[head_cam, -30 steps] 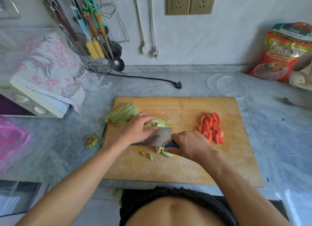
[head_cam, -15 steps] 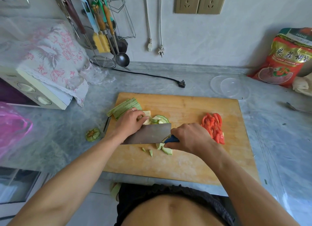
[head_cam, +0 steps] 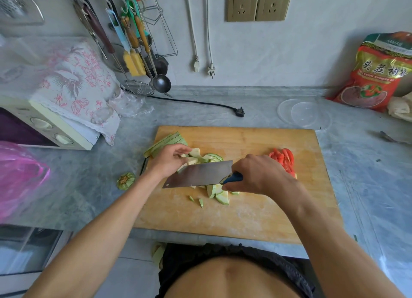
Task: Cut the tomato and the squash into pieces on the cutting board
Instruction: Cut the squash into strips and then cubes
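A wooden cutting board [head_cam: 256, 213] lies on the grey counter. My right hand [head_cam: 260, 175] grips the blue handle of a cleaver [head_cam: 198, 174], its blade lifted and tilted over the board's middle. My left hand [head_cam: 169, 160] pinches pale squash slices [head_cam: 196, 156] just behind the blade. Long squash strips [head_cam: 165, 143] lie at the board's far left corner. Cut squash pieces [head_cam: 219, 194] sit in front of the blade. Red tomato slices [head_cam: 284, 160] are piled to the right, partly behind my right hand.
A squash stem end [head_cam: 126, 180] lies on the counter left of the board. A cloth-covered oven [head_cam: 51, 110] stands at left, a pink bag [head_cam: 20, 177] before it. A black plug and cord [head_cam: 239, 112], clear lid [head_cam: 304, 115] and red packet [head_cam: 376, 75] sit behind.
The cleaver has lifted off the board and its blade has swung up to the left. My left hand has slid back and now pinches the squash slices with its fingertips.
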A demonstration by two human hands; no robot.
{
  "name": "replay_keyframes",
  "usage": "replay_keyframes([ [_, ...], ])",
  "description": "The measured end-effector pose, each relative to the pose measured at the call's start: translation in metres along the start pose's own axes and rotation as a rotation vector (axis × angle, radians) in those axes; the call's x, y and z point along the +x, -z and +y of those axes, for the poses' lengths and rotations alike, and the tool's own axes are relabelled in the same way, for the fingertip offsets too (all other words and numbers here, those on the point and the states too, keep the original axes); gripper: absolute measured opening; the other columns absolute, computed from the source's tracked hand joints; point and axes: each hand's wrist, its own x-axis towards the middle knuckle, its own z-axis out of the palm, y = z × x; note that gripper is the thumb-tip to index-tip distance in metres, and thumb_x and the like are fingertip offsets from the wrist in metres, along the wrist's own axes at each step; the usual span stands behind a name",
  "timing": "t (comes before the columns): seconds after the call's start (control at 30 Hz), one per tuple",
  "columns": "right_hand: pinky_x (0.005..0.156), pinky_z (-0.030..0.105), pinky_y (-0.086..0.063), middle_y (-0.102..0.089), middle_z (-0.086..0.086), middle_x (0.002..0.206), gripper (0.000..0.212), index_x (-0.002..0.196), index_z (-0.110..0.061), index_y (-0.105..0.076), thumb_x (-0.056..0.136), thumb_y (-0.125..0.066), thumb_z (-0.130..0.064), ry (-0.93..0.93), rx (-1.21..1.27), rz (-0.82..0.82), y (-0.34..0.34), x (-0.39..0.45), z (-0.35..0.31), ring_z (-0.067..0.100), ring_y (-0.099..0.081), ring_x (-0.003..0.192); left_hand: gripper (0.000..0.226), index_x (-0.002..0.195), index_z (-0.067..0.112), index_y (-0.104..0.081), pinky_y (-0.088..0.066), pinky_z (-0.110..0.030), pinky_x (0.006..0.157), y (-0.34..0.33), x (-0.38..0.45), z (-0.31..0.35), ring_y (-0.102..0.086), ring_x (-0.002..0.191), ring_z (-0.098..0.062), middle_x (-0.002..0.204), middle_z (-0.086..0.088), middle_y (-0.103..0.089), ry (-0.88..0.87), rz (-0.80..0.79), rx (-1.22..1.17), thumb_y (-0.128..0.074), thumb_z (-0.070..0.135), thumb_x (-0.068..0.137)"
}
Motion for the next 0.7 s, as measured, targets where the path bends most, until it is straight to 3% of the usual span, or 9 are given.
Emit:
replay_keyframes([
  [0.1, 0.051, 0.031, -0.040, -0.052, -0.006, 0.065, 0.047, 0.065, -0.023, -0.051, 0.080, -0.056, -0.068, -0.014, 0.061, 0.004, 0.001, -0.001, 0.002, 0.017, -0.053, 0.059, 0.019, 0.106, 0.028, -0.070, -0.045, -0.013, 0.088, 0.002, -0.007, 0.005, -0.060, 0.102, 0.003, 0.111, 0.013, -0.068, -0.049, 0.085, -0.026, -0.068, 0.015, 0.093],
  [0.17, 0.051, 0.036, -0.043, -0.054, -0.004, 0.060, 0.048, 0.062, -0.021, -0.053, 0.079, -0.057, -0.066, -0.032, 0.115, 0.010, 0.001, -0.002, 0.005, 0.018, -0.052, 0.053, 0.019, 0.110, 0.027, -0.070, -0.044, -0.014, 0.085, 0.009, -0.011, 0.010, -0.061, 0.100, 0.004, 0.110, 0.014, -0.069, -0.055, 0.090, -0.060, -0.069, 0.020, 0.092],
  [0.27, 0.052, 0.038, -0.048, -0.055, -0.004, 0.057, 0.049, 0.061, -0.021, -0.055, 0.078, -0.057, -0.066, -0.049, 0.110, 0.032, 0.000, -0.004, 0.009, 0.018, -0.054, 0.052, 0.032, 0.116, 0.031, -0.067, -0.045, -0.026, 0.091, 0.017, -0.014, 0.014, -0.061, 0.103, -0.003, 0.114, 0.018, -0.064, 0.025, -0.128, 0.096, -0.075, 0.022, 0.086],
  [0.33, 0.052, 0.036, -0.049, -0.055, -0.005, 0.058, 0.048, 0.062, -0.022, -0.056, 0.077, -0.056, -0.067, -0.047, 0.088, 0.035, 0.000, -0.003, 0.009, 0.017, -0.055, 0.053, 0.034, 0.117, 0.029, -0.068, -0.045, -0.027, 0.091, 0.014, -0.012, 0.006, -0.060, 0.105, -0.008, 0.117, 0.013, -0.063, 0.074, -0.182, 0.187, -0.072, 0.012, 0.088],
  [0.43, 0.053, 0.035, -0.049, -0.055, -0.006, 0.059, 0.047, 0.063, -0.022, -0.056, 0.076, -0.056, -0.067, -0.037, 0.072, 0.029, -0.003, -0.004, 0.009, 0.016, -0.055, 0.053, 0.041, 0.114, 0.024, -0.070, -0.049, -0.020, 0.086, 0.006, -0.009, -0.004, -0.063, 0.105, -0.010, 0.116, 0.007, -0.068, 0.054, -0.060, 0.195, -0.061, -0.007, 0.089],
  [0.57, 0.052, 0.037, -0.049, -0.054, -0.005, 0.055, 0.048, 0.061, -0.022, -0.056, 0.076, -0.056, -0.067, -0.039, 0.111, 0.054, -0.010, -0.005, 0.008, 0.017, -0.054, 0.051, 0.040, 0.113, 0.024, -0.071, -0.046, -0.013, 0.079, 0.001, -0.010, -0.002, -0.063, 0.103, -0.007, 0.114, 0.010, -0.067, 0.009, 0.119, 0.091, -0.054, -0.006, 0.093],
  [0.7, 0.046, 0.034, -0.039, -0.050, -0.005, 0.052, 0.053, 0.060, -0.017, -0.054, 0.079, -0.056, -0.067, -0.097, 0.264, 0.103, -0.023, -0.009, 0.014, 0.017, -0.045, 0.045, 0.026, 0.101, 0.031, -0.072, -0.049, -0.028, 0.097, 0.017, -0.011, -0.003, -0.064, 0.105, -0.007, 0.113, 0.010, -0.070, 0.029, 0.298, -0.211, -0.060, 0.009, 0.095],
])
